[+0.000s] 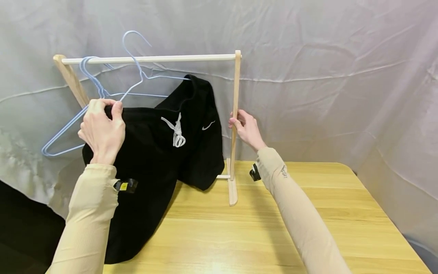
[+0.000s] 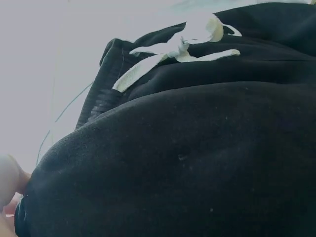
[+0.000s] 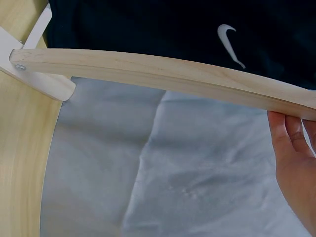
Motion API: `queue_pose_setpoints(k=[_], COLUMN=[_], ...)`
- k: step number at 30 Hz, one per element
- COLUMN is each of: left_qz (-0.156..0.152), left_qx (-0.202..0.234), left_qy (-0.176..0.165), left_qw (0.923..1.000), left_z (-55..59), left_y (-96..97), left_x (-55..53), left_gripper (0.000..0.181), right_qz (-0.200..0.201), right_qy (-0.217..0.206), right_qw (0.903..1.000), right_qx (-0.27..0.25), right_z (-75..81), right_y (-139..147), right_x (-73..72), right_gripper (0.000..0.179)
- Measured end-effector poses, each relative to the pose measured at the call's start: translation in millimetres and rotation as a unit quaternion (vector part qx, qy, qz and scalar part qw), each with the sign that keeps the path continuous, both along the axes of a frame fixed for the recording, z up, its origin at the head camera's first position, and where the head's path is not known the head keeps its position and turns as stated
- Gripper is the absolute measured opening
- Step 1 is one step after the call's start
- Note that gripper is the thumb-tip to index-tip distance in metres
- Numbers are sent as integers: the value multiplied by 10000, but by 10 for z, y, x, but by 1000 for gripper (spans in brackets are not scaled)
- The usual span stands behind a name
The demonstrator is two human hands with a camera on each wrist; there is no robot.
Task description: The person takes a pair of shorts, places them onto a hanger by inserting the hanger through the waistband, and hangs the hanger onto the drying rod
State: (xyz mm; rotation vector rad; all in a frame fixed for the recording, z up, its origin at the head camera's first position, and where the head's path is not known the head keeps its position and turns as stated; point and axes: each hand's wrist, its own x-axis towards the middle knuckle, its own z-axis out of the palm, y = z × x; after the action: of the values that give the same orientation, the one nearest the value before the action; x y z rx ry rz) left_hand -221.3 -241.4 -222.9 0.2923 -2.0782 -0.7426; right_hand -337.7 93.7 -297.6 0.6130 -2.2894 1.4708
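Observation:
Black shorts point(image 1: 147, 152) with a white tied drawstring point(image 1: 177, 133) and a small white swoosh are on a light-blue hanger point(image 1: 140, 72). The hanger's hook stands above the rail of a small wooden garment rack, not resting on it. My left hand point(image 1: 104, 127) pinches the waistband at its left corner, beside the hanger's arm; in the left wrist view only a bit of my fingers point(image 2: 10, 185) shows past the cloth. My right hand point(image 1: 248, 127) grips the rack's right upright post point(image 1: 235, 91) midway up, thumb in front. In the right wrist view its fingers point(image 3: 284, 133) meet the post.
Several blue hangers point(image 1: 65, 131) hang from the left end of the white rail point(image 1: 188, 58). The rack's foot point(image 1: 232, 192) stands on a wooden table point(image 1: 318, 198) near its back edge. A grey cloth backdrop point(image 1: 325, 95) hangs behind.

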Motion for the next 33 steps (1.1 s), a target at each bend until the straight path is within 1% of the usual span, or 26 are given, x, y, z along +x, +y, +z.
queue_pose_setpoints(k=[6, 12, 16, 23, 28, 33], left_qz=[-178, -234, -282, -395, -475, -513], left_qx=[40, 133, 136, 204, 200, 166], left_qy=[-273, -424, -496, -567, -632, -670], left_qw=[9995, 9987, 9983, 9974, 9967, 9963], left_z=[-13, -29, -74, -206, -241, -282], left_y=[-44, -75, -74, -96, -103, -129], left_x=[-104, -182, -201, -238, -244, -254], left_gripper=[32, 34, 34, 32, 33, 34], right_qz=[42, 1, -34, -19, -47, -21], right_qy=[14, 71, 58, 137, 149, 88], right_qw=[9999, 9999, 10000, 9999, 9999, 10000], right_qx=[-98, -71, -63, -38, 2, -30], right_z=[-6, 1, 5, -13, -5, 5], right_y=[-23, -27, -25, -24, -15, -20], right_x=[4, 3, -2, -6, 5, 12], right_gripper=[25, 24, 24, 24, 23, 26])
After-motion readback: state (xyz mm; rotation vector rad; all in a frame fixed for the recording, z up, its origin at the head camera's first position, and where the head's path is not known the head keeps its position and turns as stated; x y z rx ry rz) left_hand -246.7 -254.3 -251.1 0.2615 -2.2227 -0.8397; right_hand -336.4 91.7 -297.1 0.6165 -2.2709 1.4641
